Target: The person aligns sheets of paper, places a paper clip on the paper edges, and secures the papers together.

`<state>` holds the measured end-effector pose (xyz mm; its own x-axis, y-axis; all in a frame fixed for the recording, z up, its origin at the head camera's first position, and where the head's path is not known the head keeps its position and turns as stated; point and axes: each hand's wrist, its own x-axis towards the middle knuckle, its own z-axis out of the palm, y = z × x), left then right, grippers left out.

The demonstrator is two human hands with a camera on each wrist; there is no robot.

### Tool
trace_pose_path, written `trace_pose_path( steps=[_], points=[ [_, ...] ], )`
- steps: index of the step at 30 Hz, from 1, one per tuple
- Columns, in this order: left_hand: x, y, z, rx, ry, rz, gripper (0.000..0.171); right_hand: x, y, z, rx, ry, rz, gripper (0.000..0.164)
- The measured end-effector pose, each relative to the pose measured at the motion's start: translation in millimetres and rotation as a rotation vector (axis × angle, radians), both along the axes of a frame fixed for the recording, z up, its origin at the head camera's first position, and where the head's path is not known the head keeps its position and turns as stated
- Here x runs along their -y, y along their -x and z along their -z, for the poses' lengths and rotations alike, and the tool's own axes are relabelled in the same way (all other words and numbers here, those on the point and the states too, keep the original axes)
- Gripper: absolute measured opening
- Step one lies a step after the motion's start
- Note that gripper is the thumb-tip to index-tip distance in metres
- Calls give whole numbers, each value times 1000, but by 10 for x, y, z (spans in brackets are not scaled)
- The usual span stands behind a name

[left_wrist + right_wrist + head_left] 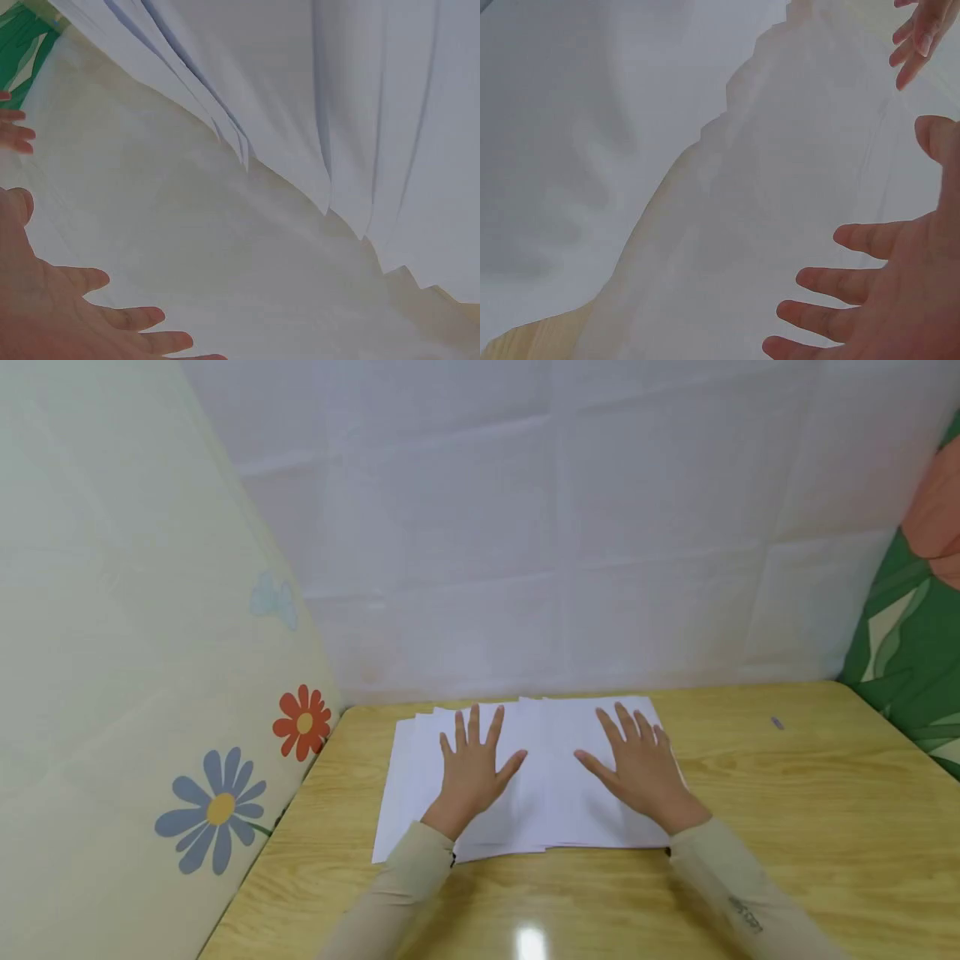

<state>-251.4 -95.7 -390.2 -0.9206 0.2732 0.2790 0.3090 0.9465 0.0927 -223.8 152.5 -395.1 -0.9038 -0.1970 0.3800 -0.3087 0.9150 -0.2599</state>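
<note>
Several white sheets of paper (558, 777) lie fanned out and overlapping on the wooden table, their edges stepped toward the left. Over the left part of the sheets is my left hand (471, 777), fingers spread and straight, palm down. My right hand (641, 772) is spread the same way over the right part. Both hands hold nothing. In the left wrist view the paper edges (285, 112) show as a layered row, with the left hand (67, 315) apart from them. The right wrist view shows the right hand (885, 285) raised off the paper (570, 150), whose surface carries a soft shadow.
The wooden table (787, 802) reaches to a white cloth backdrop (555, 543). A small grey object (777, 723) lies at the back right. On the left stands a pale panel with flowers (217, 810); a green leafy panel (922, 643) stands at the right.
</note>
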Motion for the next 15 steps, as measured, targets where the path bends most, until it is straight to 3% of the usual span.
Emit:
trace_pose_path(
  steps=[6, 15],
  points=[
    [132, 37, 27, 8, -37, -21, 74, -42, 10, -4, 30, 34, -18, 75],
    [350, 114, 85, -3, -49, -118, 72, -160, 82, 28, 79, 52, 9, 74]
  ],
)
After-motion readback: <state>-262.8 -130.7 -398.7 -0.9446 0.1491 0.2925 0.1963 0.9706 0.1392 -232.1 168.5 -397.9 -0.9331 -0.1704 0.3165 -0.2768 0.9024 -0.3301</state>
